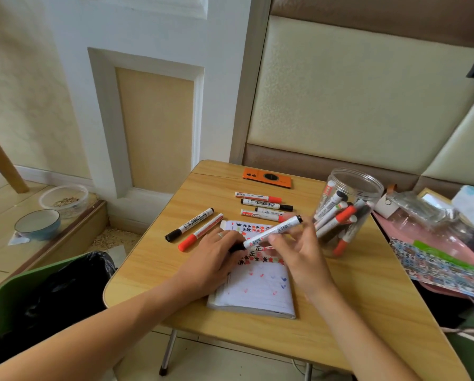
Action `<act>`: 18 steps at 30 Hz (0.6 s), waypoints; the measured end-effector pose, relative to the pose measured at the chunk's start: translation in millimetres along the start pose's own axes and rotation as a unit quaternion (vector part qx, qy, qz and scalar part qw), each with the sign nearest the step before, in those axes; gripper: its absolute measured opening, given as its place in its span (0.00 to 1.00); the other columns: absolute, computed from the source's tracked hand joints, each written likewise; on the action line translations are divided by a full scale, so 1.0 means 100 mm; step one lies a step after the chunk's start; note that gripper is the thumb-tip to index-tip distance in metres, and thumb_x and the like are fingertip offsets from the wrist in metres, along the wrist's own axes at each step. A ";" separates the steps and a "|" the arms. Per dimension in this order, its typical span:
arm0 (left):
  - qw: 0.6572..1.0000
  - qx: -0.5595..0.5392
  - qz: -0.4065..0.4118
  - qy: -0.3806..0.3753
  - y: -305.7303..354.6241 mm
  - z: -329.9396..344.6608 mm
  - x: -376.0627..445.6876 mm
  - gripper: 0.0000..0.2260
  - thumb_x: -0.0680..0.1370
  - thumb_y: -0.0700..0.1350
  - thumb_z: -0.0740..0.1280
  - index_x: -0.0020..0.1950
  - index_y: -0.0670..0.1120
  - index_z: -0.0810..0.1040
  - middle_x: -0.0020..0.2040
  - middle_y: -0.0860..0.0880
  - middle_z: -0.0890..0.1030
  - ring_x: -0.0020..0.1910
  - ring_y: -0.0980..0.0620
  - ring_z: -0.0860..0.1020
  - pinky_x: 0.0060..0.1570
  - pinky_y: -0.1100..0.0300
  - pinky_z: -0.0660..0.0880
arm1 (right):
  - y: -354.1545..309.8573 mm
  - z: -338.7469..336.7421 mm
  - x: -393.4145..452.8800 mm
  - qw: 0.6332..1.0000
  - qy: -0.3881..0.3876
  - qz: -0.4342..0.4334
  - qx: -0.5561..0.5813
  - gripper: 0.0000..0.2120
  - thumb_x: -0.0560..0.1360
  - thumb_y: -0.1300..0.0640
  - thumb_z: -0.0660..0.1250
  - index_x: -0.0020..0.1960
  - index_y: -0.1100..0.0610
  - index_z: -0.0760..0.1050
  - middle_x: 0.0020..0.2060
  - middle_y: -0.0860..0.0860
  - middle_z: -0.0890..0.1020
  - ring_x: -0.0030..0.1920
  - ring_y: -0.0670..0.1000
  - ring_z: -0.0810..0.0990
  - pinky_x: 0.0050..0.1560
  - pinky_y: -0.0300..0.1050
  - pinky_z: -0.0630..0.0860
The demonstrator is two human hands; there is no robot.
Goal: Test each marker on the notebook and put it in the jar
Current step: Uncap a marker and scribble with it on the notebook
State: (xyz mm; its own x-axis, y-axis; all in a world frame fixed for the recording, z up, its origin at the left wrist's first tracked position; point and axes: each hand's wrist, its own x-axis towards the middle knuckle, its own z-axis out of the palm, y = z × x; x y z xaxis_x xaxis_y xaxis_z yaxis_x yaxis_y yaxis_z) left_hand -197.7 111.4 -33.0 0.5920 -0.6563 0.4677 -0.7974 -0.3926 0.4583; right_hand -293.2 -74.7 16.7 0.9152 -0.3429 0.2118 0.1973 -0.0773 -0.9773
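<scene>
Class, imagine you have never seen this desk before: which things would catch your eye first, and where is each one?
First, the two hands at the centre: the left hand and right hand hold a black marker over the scribbled notebook. To the right stands a clear jar crammed with markers. An orange phone lies at the table's far edge.

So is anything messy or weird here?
A little. The jar leans tilted instead of standing upright, markers poking out its mouth. On the floor left of the table, small bits lie scattered near the bowl.
</scene>
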 end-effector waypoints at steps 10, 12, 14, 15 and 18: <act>0.999 0.043 0.009 0.007 0.01 0.03 0.01 0.19 0.85 0.57 0.50 0.56 0.49 0.76 0.47 0.54 0.78 0.45 0.55 0.69 0.43 0.56 0.68 | 0.15 -0.16 0.05 0.779 0.048 -0.305 -0.546 0.07 0.75 0.51 0.70 0.49 0.54 0.82 0.59 0.52 0.78 0.63 0.54 0.75 0.68 0.56 0.68; 0.999 0.044 0.018 0.007 0.01 0.04 0.01 0.19 0.85 0.57 0.50 0.54 0.48 0.75 0.46 0.52 0.79 0.44 0.52 0.70 0.43 0.52 0.69 | 0.16 -0.08 0.03 0.761 -0.014 -0.327 -0.560 0.08 0.76 0.50 0.68 0.51 0.54 0.81 0.57 0.51 0.79 0.60 0.54 0.76 0.66 0.55 0.70; 0.999 0.026 0.029 0.013 0.01 0.04 0.00 0.17 0.86 0.56 0.50 0.52 0.48 0.74 0.43 0.52 0.78 0.43 0.51 0.70 0.41 0.52 0.68 | 0.17 0.02 0.00 0.757 -0.079 -0.317 -0.565 0.11 0.77 0.49 0.65 0.54 0.54 0.79 0.52 0.49 0.80 0.54 0.52 0.78 0.57 0.51 0.75; 0.999 0.016 0.034 0.017 0.00 0.04 0.00 0.16 0.86 0.56 0.51 0.51 0.49 0.73 0.42 0.52 0.77 0.42 0.52 0.69 0.40 0.54 0.67 | 0.18 0.07 -0.02 0.753 -0.096 -0.312 -0.571 0.11 0.78 0.48 0.63 0.55 0.54 0.77 0.49 0.48 0.80 0.51 0.52 0.79 0.52 0.49 0.76; 0.999 0.009 0.040 0.025 0.02 0.03 -0.01 0.16 0.86 0.57 0.49 0.46 0.52 0.69 0.39 0.53 0.75 0.39 0.55 0.66 0.39 0.59 0.60 | 0.19 0.16 -0.02 0.743 -0.091 -0.327 -0.577 0.12 0.79 0.48 0.59 0.52 0.54 0.77 0.41 0.48 0.80 0.41 0.52 0.79 0.40 0.47 0.77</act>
State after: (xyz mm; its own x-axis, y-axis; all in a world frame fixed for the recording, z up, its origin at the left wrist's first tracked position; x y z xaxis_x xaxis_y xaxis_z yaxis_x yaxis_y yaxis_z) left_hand -200.1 109.1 -34.8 0.5303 -0.6530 0.5406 -0.8446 -0.3515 0.4039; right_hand -286.2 -60.7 -2.1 0.8096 0.2446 0.5336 0.2836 -0.9589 0.0093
